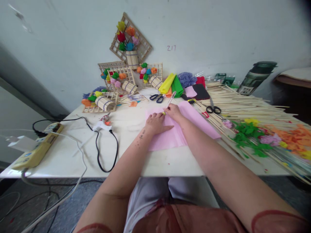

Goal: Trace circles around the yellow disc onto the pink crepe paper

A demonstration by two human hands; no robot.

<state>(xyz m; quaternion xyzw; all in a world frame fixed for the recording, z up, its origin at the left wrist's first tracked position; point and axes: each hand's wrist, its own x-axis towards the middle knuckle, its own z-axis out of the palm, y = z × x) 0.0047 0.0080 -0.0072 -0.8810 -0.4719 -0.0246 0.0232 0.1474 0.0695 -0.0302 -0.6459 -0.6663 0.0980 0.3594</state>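
A sheet of pink paper (198, 121) lies on the white table in front of me. Flat on its left part rests my left hand (155, 123), fingers forward and thumb out to the right. My right hand (173, 111) is closed around a white pen (171, 98), whose top leans up and to the right. The pen's tip is hidden by the fingers. Between the two hands a small yellow piece (164, 113) shows on the paper; its kind is too small to make out. Dark-handled scissors (156, 98) lie just beyond the paper.
On the left are a glue gun (102, 126) with its cord and a power strip (40, 149). Stick lattices with paper flowers (99, 100) stand at the back. Wooden sticks (243, 103), black scissors (213, 109), flower pieces (252, 134) and a dark bottle (256, 77) occupy the right.
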